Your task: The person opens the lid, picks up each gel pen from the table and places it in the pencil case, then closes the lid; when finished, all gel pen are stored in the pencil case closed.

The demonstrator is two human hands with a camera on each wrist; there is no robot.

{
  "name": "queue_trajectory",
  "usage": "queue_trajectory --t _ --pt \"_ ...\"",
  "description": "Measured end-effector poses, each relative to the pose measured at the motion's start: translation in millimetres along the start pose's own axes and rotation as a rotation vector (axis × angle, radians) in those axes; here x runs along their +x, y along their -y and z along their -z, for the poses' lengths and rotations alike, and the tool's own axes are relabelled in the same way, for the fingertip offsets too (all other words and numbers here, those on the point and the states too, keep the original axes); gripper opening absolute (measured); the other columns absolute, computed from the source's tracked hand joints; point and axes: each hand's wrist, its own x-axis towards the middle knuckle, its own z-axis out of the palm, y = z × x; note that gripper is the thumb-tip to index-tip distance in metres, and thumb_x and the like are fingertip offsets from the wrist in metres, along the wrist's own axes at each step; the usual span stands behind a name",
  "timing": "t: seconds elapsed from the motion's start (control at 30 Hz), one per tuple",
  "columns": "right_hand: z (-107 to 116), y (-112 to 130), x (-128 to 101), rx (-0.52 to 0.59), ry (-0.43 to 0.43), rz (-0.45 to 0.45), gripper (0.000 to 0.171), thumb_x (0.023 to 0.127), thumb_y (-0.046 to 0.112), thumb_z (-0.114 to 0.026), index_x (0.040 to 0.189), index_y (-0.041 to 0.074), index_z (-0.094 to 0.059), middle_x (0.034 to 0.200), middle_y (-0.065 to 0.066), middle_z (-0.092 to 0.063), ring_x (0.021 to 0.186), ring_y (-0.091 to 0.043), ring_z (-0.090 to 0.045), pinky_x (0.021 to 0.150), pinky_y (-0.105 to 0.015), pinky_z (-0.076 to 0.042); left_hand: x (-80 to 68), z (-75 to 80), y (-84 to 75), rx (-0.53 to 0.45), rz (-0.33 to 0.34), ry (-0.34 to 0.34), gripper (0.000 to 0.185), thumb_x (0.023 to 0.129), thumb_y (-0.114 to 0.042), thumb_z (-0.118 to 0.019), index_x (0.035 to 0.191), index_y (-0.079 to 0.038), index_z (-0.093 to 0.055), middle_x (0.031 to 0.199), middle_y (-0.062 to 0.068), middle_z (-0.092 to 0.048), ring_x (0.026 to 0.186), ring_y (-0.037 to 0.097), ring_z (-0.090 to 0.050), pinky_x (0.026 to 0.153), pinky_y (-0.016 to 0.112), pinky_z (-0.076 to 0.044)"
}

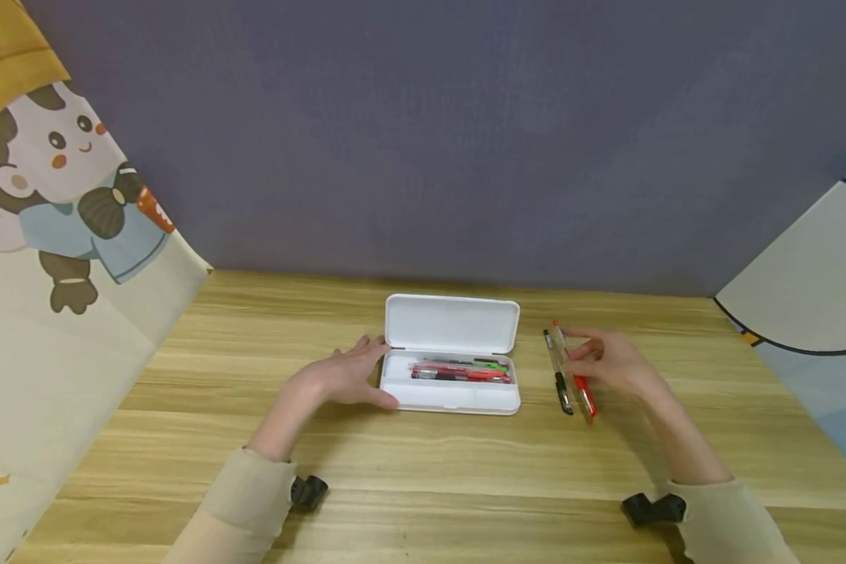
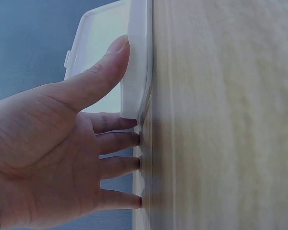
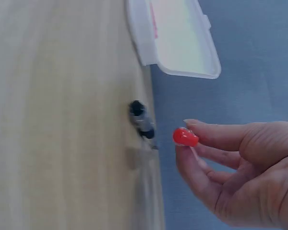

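Observation:
A white pencil case [image 1: 497,401] lies with its lid raised, and several red, black and green pens [image 1: 465,374] are inside its rear compartment. At its left end my left hand [image 1: 345,377] rests, thumb on the front corner; the left wrist view shows the other fingers [image 2: 119,143] straight, spread and touching the tabletop. My right hand [image 1: 612,362] pinches a red pen [image 1: 583,392] between thumb and fingers; in the right wrist view its red end [image 3: 185,137] is held above the table. Beside it, a black pen [image 1: 560,384] lies on the table.
The wooden table [image 1: 423,486] ends at a dark grey-blue wall panel [image 1: 451,157] behind the case. Printed cartoon panels stand on the left and right. A black wrist device [image 1: 309,493] sits at each sleeve.

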Motion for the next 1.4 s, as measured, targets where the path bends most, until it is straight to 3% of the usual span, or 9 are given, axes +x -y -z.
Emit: queue_trajectory --t 0.17,0.3,0.4,0.47,0.7,0.8,1.03,1.23,1.4 --pt "5 9 -4 0.08 -0.15 0.084 0.066 0.096 0.006 -0.071 0.154 -0.001 -0.042 0.114 -0.026 -0.069 0.084 0.0 -0.067 0.072 -0.023 -0.064 -0.2 0.4 -0.5 0.001 -0.002 0.002 0.1 0.087 -0.045 -0.08 0.163 -0.009 -0.025 0.173 0.019 -0.012 0.161 0.041 -0.006 0.126 0.072 -0.008" --pt "5 22 -3 0.1 -0.301 0.179 0.06 0.096 0.007 -0.071 0.151 0.002 -0.049 0.105 -0.004 -0.074 0.082 0.006 -0.068 0.072 -0.022 -0.064 0.4 0.4 -1.0 -0.003 -0.001 0.005 0.101 0.088 -0.045 -0.079 0.163 -0.008 -0.024 0.173 0.02 -0.012 0.161 0.042 -0.006 0.126 0.072 -0.008" --pt "4 34 0 0.126 -0.387 0.227 0.058 0.095 0.009 -0.072 0.15 0.005 -0.052 0.096 0.016 -0.07 0.081 0.007 -0.068 0.072 -0.019 -0.063 1.2 0.7 -1.3 -0.005 0.0 0.007 0.102 0.088 -0.046 -0.079 0.164 -0.008 -0.023 0.173 0.021 -0.011 0.161 0.042 -0.006 0.126 0.072 -0.007" --pt "2 42 1 0.166 -0.436 0.25 0.058 0.095 0.008 -0.073 0.149 0.006 -0.053 0.094 0.021 -0.067 0.081 0.007 -0.068 0.072 -0.017 -0.062 1.5 0.7 -1.6 -0.006 0.001 0.009 0.102 0.088 -0.046 -0.079 0.164 -0.008 -0.023 0.173 0.021 -0.011 0.161 0.042 -0.006 0.127 0.072 -0.007" --pt "-7 69 12 0.296 -0.56 0.339 0.054 0.092 0.004 -0.074 0.144 0.008 -0.06 0.091 0.021 -0.071 0.079 0.003 -0.068 0.071 -0.013 -0.061 1.8 -0.1 -1.9 0.0 0.004 0.009 0.102 0.087 -0.046 -0.079 0.164 -0.008 -0.023 0.173 0.021 -0.011 0.162 0.041 -0.006 0.127 0.072 -0.008" --pt "-15 81 19 0.316 -0.557 0.394 0.051 0.092 0.001 -0.074 0.141 0.006 -0.062 0.091 0.02 -0.07 0.079 0.003 -0.068 0.072 -0.011 -0.059 1.6 -0.2 -2.0 -0.004 0.006 0.011 0.102 0.088 -0.046 -0.079 0.164 -0.008 -0.022 0.173 0.021 -0.01 0.162 0.041 -0.005 0.127 0.072 -0.007" --pt "-44 100 36 0.174 -0.465 0.443 0.046 0.092 0.004 -0.075 0.137 0.011 -0.067 0.103 -0.018 -0.074 0.086 0.006 -0.068 0.071 -0.008 -0.055 0.4 1.0 -3.6 -0.009 0.009 0.019 0.103 0.088 -0.046 -0.078 0.164 -0.008 -0.021 0.173 0.02 -0.01 0.162 0.041 -0.004 0.127 0.071 -0.007" --pt "-65 107 49 0.059 -0.334 0.488 0.041 0.091 0.003 -0.075 0.132 0.009 -0.07 0.102 -0.016 -0.077 0.089 -0.022 -0.075 0.074 -0.021 -0.061 0.6 1.0 -3.5 -0.008 0.011 0.017 0.104 0.088 -0.047 -0.079 0.164 -0.007 -0.021 0.173 0.02 -0.01 0.162 0.042 -0.004 0.127 0.071 -0.006" --pt "-77 110 57 -0.005 -0.196 0.488 0.038 0.092 0.003 -0.074 0.13 0.01 -0.072 0.105 -0.013 -0.078 0.093 -0.026 -0.075 0.08 -0.037 -0.065 2.4 0.2 -2.0 -0.008 0.011 0.013 0.104 0.087 -0.047 -0.079 0.164 -0.007 -0.021 0.173 0.021 -0.011 0.161 0.042 -0.005 0.126 0.072 -0.007"
